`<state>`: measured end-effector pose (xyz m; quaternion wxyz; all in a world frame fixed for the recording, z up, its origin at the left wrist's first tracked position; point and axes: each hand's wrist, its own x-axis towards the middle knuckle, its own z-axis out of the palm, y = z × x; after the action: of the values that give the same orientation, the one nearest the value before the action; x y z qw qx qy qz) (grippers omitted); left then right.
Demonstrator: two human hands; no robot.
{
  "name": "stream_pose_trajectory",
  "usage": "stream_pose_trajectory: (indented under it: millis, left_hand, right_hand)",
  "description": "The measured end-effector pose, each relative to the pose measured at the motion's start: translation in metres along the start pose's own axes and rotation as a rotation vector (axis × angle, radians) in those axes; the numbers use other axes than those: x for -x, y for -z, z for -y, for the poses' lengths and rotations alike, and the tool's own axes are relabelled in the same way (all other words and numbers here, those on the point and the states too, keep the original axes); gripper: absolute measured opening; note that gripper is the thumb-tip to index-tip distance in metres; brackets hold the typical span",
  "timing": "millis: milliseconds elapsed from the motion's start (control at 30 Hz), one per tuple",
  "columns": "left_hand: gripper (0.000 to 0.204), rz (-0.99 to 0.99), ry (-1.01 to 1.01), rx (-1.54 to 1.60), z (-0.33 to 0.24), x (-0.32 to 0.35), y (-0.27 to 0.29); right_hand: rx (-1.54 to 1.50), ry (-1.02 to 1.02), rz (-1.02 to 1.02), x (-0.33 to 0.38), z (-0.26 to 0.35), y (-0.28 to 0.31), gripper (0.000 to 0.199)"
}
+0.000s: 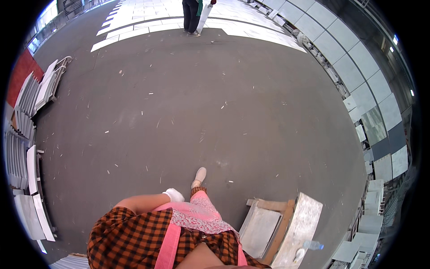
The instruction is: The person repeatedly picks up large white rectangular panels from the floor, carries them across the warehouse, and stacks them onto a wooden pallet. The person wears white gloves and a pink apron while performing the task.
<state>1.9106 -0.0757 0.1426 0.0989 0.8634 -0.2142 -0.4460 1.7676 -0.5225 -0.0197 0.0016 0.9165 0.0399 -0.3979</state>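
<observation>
My left hand, in a white glove, hangs low in front of my body beside the pink apron. Its fingers are too bunched and small in view to tell open from closed, and no object shows in it. My right hand is out of view. One foot in a pale shoe is stepped forward on the grey floor. To my right stands a low wooden frame with a grey-white slab leaning in it. Beside it is a worn whitish board, where a clear plastic bottle lies.
Stacked pale slabs and panels line the left side. White tiles are laid out across the far floor. A person stands there beside an upright white piece. Large panels run along the right. Small white scraps dot the floor.
</observation>
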Motion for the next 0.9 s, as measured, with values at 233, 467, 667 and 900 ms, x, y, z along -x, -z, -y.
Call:
stream_pose_trajectory:
  millis: [233,467,667,900]
  left_hand:
    - [0.040,-0.143,-0.029,-0.204,0.068,-0.059,0.180]
    - [0.033,-0.262,0.028,0.069,0.143,-0.201,0.273]
    - [0.030,-0.303,-0.193,-0.205,0.162,-0.247,0.484]
    - [0.027,-0.224,-0.264,-0.315,0.240,-0.314,0.588]
  right_hand:
    - [-0.030,0.336,-0.378,-0.234,0.081,0.324,0.020]
    - [-1.124,0.448,-0.391,-0.350,0.206,0.697,0.039]
    - [-0.118,0.611,-0.645,-0.436,0.145,0.739,0.019]
    - [-0.074,0.089,-0.191,-0.437,0.037,0.605,0.017]
